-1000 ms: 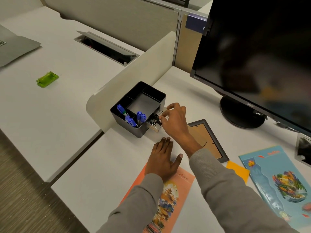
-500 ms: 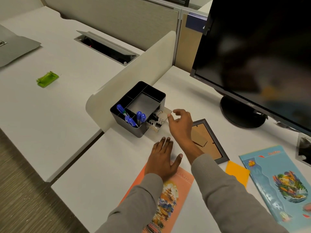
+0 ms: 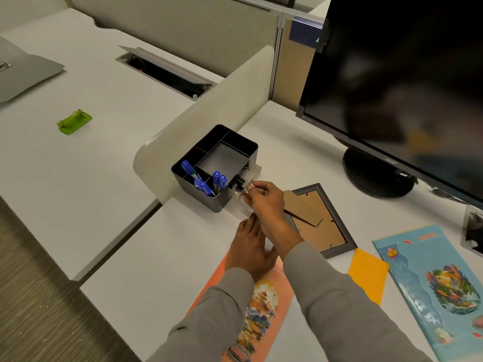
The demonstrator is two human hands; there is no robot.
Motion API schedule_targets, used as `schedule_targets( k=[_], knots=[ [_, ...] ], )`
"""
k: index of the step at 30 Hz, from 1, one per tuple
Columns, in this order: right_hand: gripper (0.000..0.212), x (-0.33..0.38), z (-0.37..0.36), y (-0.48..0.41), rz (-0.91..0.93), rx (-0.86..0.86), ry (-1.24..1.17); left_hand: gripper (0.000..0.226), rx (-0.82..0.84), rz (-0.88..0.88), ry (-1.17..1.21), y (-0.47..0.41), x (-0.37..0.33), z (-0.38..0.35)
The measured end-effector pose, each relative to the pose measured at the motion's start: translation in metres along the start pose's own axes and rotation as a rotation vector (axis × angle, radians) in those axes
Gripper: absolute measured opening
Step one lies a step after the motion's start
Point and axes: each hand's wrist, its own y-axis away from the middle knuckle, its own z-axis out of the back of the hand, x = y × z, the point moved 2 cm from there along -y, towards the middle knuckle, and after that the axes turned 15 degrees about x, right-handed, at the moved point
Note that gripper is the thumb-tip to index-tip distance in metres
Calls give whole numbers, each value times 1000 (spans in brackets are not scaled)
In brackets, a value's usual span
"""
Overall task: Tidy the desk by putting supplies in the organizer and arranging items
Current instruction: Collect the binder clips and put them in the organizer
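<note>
Right hand pinches the clear drawer pulled out of the black organizer (bare desk lies leftward), left hand flat across the top edge of the orange booklet.

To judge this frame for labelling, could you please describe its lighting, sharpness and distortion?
Head view: soft, even light, faint shadow beside the organizer; head view: the right hand pinching the clear drawer is fairly sharp; head view: the monitor shows only a smeared reflection; head view: its side edge leans, as a wide lens gives.
</note>
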Motion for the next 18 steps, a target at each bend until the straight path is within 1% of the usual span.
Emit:
schedule_targets(
  k=[2,4,5,7,8,11,12,14,17,18],
  knots=[
    [23,3,-6,-3,-6,8,0,81,21,14,-25,-2,2,-3],
    [25,4,-11,-6,-14,14,-1,85,62,22,-69,-5,5,-7],
    [25,4,-13,-9,-21,18,4,94,82,22,-84,-6,6,-9],
    [26,2,-18,-14,-34,26,25,119,108,17,-86,-9,8,-12],
    [27,2,-20,-16,-34,31,38,126,100,16,-78,-9,7,-12],
    [29,3,-26,-22,-36,36,71,132,97,16,-55,-6,4,-6],
    [30,3,-27,-23,-36,36,78,130,111,16,-47,-4,3,-4],
    [31,3,-29,-23,-28,37,105,114,126,18,-45,-3,2,0],
    [31,1,-31,-22,-1,22,140,96,160,14,-73,-3,2,0],
    [32,0,-31,-21,6,20,153,86,160,12,-90,-3,3,-1]
  ],
)
